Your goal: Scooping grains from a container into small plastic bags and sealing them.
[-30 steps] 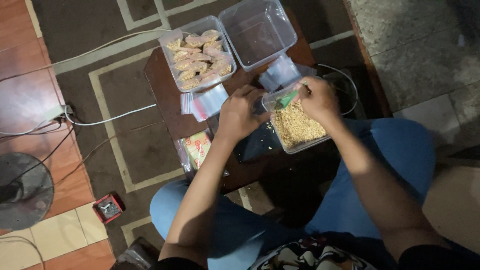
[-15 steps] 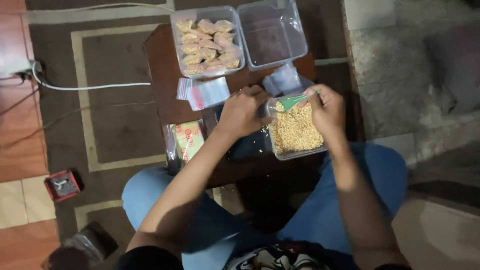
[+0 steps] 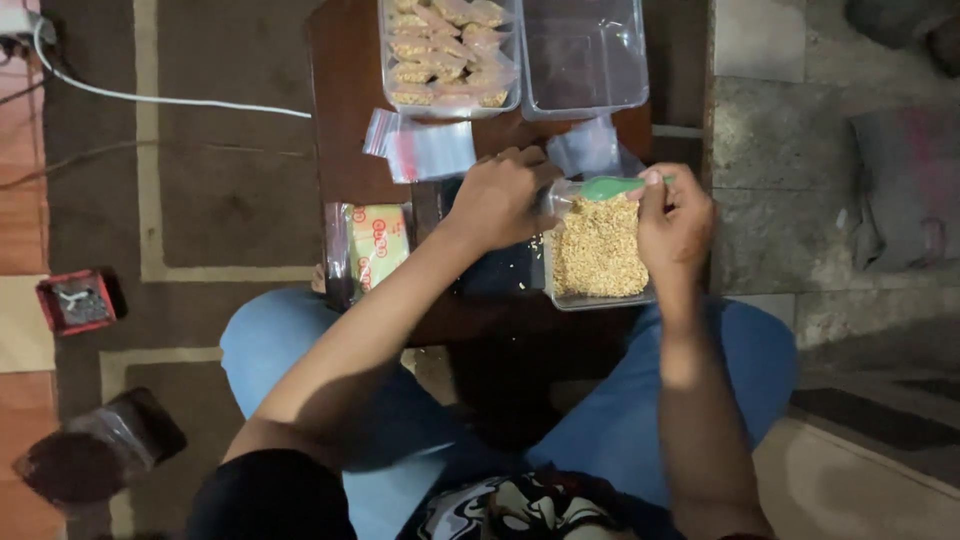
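The fingers of the right hand (image 3: 676,222) are pinched around the handle of a green spoon (image 3: 610,187), whose bowl points toward the left hand and sits just above the near edge of a heap of yellow grain. The fingers of the left hand (image 3: 497,198) are curled shut on the mouth of a small clear bag (image 3: 556,198), held right at the tip of the spoon, so bag and spoon meet between the 2 hands.

Below both hands lies a clear tub of grain (image 3: 598,260), the right hand resting over its right rim. The tub sits on a low dark wooden table (image 3: 345,90). Just beyond the left hand lies a loose stack of empty zip bags (image 3: 425,150) with red strips, and more clear bags (image 3: 585,150) lie beyond the spoon. At the far edge stand 2 clear containers: one with filled packets (image 3: 448,50), one empty (image 3: 585,55) beside it. A yellow packet with red marks (image 3: 372,245) lies at the table's left edge, near the left forearm.

The person's knees in blue trousers flank the table. On the patterned carpet to the left lie a white cable (image 3: 170,98) and a small red box (image 3: 75,300).
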